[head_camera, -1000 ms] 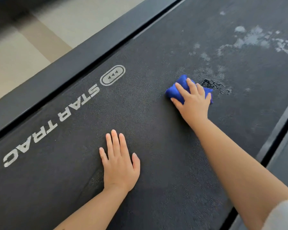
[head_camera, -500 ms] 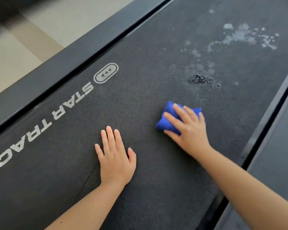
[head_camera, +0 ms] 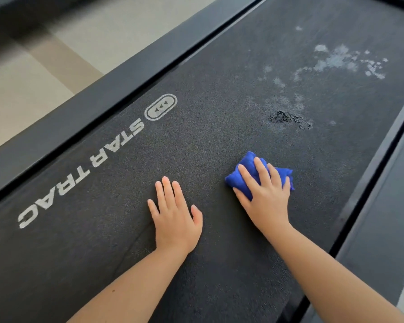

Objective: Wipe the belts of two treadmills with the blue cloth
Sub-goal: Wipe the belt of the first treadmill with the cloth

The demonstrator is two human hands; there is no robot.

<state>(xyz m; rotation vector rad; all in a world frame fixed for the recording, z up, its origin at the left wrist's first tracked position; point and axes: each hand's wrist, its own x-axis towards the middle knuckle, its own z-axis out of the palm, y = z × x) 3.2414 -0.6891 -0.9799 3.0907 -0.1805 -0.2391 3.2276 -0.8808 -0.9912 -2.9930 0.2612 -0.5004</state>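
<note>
Here the dark treadmill belt (head_camera: 219,145) fills most of the view, bordered on its left by the black side rail (head_camera: 98,89), with white STAR TRAC lettering (head_camera: 84,173) just inside. The left hand (head_camera: 175,220) lies flat on the belt, fingers straight and close together. Beside it, the right hand (head_camera: 266,201) grips the bunched blue cloth (head_camera: 245,173) against the belt. Beyond the cloth sit pale smears (head_camera: 336,60) and a small dark patch (head_camera: 287,117).

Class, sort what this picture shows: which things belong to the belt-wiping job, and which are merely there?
Job: treadmill belt; blue cloth; right hand gripping it; left hand flat on the belt; pale smears and dark patch beyond the cloth.

Merely there: STAR TRAC logo; black side rail; floor.
</note>
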